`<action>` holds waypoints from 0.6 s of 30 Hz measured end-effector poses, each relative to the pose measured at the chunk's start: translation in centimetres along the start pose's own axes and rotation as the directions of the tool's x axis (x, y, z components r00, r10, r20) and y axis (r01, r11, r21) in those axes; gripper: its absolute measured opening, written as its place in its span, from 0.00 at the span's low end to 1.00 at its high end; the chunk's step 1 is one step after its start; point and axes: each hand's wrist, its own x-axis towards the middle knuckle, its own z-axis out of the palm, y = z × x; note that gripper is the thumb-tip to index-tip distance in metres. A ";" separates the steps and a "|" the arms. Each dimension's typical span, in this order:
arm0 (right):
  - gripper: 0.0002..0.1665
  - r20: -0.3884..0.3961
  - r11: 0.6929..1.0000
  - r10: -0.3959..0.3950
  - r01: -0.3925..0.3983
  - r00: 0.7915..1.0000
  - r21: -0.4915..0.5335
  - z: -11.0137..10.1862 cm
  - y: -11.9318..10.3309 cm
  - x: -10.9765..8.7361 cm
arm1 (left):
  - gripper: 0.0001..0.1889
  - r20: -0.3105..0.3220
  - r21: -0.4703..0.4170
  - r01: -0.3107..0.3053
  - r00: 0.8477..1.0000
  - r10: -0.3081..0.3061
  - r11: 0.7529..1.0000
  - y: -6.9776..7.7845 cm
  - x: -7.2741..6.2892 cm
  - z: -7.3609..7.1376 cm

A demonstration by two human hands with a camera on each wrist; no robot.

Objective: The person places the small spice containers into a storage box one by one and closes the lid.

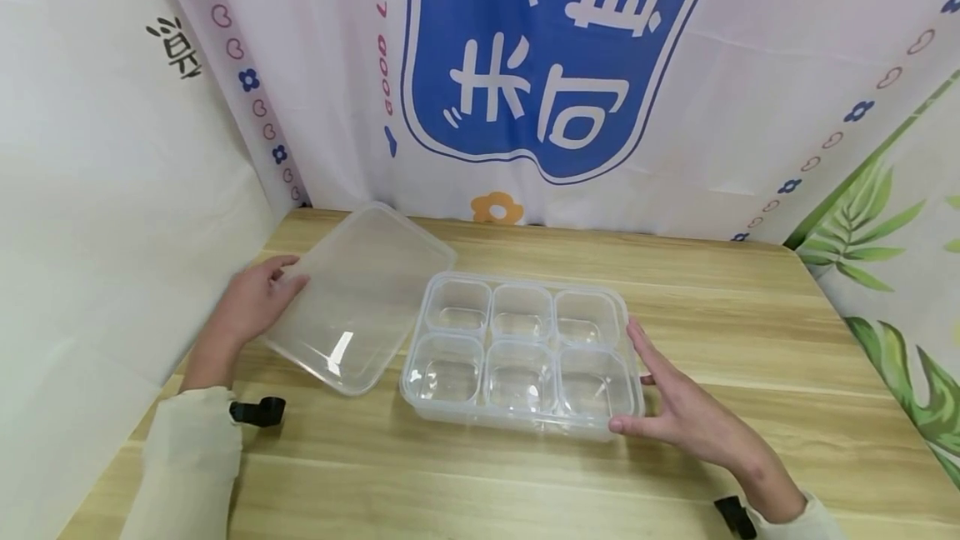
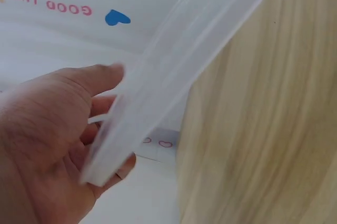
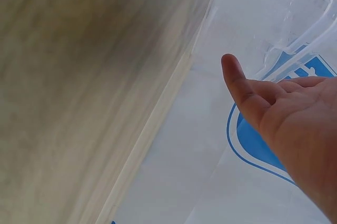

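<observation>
A clear plastic lid [image 1: 367, 290], rectangular with rounded corners, is tilted over the left part of the table. My left hand [image 1: 258, 298] holds its left edge, thumb on the upper face and the other fingers behind, as the left wrist view shows beside the lid's rim [image 2: 158, 87]. To the right of the lid sits a clear storage box [image 1: 517, 357] with several square compartments, uncovered. Against the box's right end rests my right hand [image 1: 686, 407], its thumb at the near corner and its fingers stretched along the side. In the right wrist view the right hand [image 3: 289, 113] has extended fingers.
The wood-grain table [image 1: 712, 290] carries the box. A white cloth with a blue printed panel [image 1: 555, 65] hangs along the back edge. White sheeting [image 1: 112, 190] closes the left side, and leaf-patterned cloth [image 1: 862, 223] hangs on the right.
</observation>
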 end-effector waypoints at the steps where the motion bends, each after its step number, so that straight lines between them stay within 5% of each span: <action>1: 0.73 0.001 1.000 0.001 -0.001 1.000 -0.001 0.0 0.0 0.0 | 0.26 -0.030 -0.016 -0.024 0.999 0.024 1.000 0.0 -0.1 0.0; 7: 0.72 0.002 1.000 0.003 -0.003 1.000 -0.010 0.0 0.0 0.0 | 0.22 -0.126 -0.103 -0.053 0.991 0.040 0.993 0.0 -0.3 -0.1; 18: 0.73 -0.005 1.000 -0.008 0.008 1.000 -0.010 -0.1 0.0 0.0 | 0.25 -0.111 -0.292 0.021 0.992 -0.056 0.956 2.9 -0.5 -1.0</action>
